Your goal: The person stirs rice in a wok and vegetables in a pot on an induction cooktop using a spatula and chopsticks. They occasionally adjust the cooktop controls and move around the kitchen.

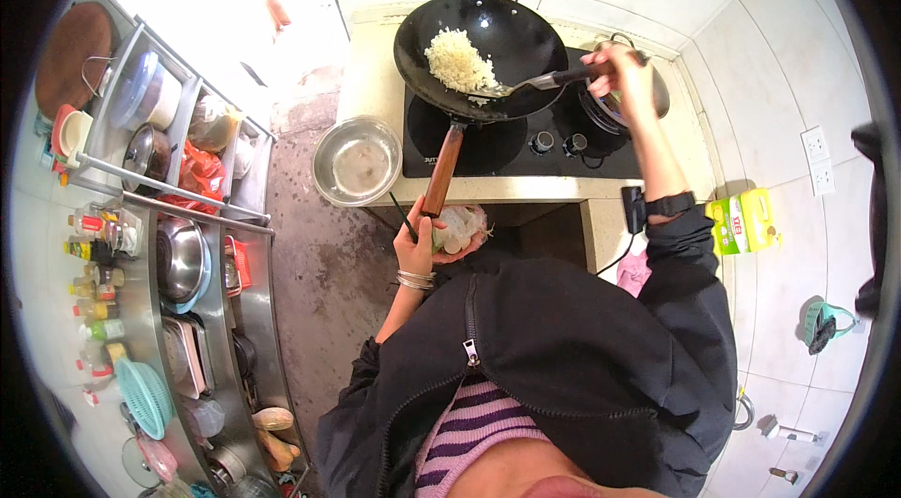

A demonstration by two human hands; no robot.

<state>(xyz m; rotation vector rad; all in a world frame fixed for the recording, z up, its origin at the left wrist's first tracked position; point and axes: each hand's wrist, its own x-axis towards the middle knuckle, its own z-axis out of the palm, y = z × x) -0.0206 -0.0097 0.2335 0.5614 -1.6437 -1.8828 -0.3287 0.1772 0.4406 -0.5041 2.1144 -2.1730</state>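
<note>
A black wok (514, 33) with a wooden handle (445, 170) is over the left part of the black cooktop (486, 163). Cooked white rice (457, 61) is heaped on the left side of its bowl. My left hand (415, 244) grips the end of the wok handle, and a thin dark stick (402, 215) sticks out between its fingers. With my right hand (619, 72) I hold the dark handle of a metal spatula (538, 82). Its blade touches the lower right edge of the rice.
A metal basin (357, 160) sits at the counter's left edge. Right of the wok, a pot (658, 90) is partly hidden by my right hand. Steel shelves (215, 273) with bowls and bottles line the left. A yellow-green jug (742, 222) is at right. Below the counter lies a filled plastic bag (457, 230).
</note>
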